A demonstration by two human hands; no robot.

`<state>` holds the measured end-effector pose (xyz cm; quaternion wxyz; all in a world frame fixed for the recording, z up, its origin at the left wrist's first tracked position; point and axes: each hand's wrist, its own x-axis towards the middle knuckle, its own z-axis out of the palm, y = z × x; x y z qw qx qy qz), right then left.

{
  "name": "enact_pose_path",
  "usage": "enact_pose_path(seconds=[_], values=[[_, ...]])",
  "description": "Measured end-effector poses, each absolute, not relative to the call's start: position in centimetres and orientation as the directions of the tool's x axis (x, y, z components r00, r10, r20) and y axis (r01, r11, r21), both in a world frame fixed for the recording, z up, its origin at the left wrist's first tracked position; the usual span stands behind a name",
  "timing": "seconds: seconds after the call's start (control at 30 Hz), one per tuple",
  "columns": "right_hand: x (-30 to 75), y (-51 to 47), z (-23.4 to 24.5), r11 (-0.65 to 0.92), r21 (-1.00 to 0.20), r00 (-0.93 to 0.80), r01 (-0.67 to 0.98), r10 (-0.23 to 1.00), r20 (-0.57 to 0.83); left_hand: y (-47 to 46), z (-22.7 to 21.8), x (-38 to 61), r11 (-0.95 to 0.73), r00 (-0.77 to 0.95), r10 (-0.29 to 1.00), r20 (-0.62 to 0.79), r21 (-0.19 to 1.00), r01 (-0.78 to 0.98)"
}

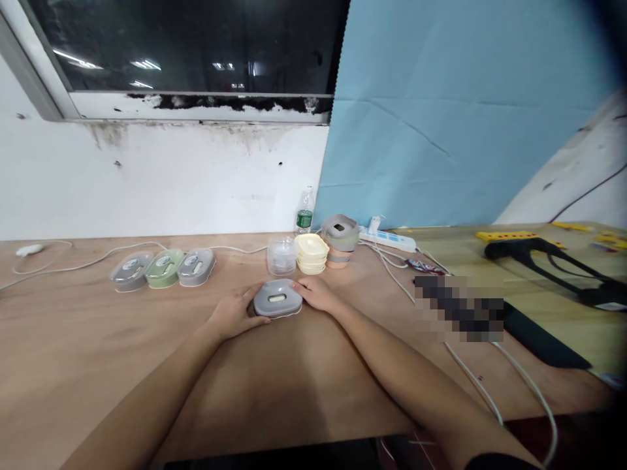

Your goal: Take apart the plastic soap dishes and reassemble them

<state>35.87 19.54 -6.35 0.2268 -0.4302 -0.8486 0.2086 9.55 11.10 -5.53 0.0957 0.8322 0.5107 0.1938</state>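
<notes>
A small grey-lidded container (277, 299) sits on the wooden table (98, 352) in front of me. My left hand (234, 316) curls against its left side with the thumb at its front edge. My right hand (317, 293) presses on its right side, fingers bent around the rim. Both hands hold the container between them. Just behind it stand a clear container (281, 255), a stack of yellow lids (311, 253) and a stack of grey and orange lids (339, 240).
Three closed containers (162, 268), grey, green and grey, lie in a row at the left. A water bottle (304, 211) stands by the wall. A white power strip (388, 239) and cables run to the right, beside a black stand (553, 261) and a blue sheet.
</notes>
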Motion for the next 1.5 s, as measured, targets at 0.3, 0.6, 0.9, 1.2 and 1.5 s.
enact_pose_path(seconds=[0.3,0.6,0.9,1.2,1.5], values=[[35.5,19.4,-6.2,0.508,-0.520,-0.493,0.687,0.851,0.180,11.2,-5.6,9.5,-0.462,0.399,0.885,0.237,0.351,0.814],[35.1,19.7,-6.4,0.498,-0.440,-0.479,0.747,0.863,0.163,11.3,-6.0,9.6,-0.505,0.431,0.858,0.278,0.316,0.803],[35.0,19.4,-3.4,0.490,-0.460,-0.234,0.740,0.830,0.507,11.3,-6.2,9.3,-0.484,0.406,0.868,0.287,0.300,0.822],[33.1,21.6,-0.1,0.504,-0.424,-0.331,0.752,0.846,0.419,11.4,-6.7,8.9,-0.467,0.370,0.870,0.325,0.307,0.829],[32.5,22.2,-0.5,0.466,-0.565,-0.188,0.681,0.857,0.480,11.2,-6.6,8.9,-0.465,0.368,0.873,0.319,0.318,0.826]])
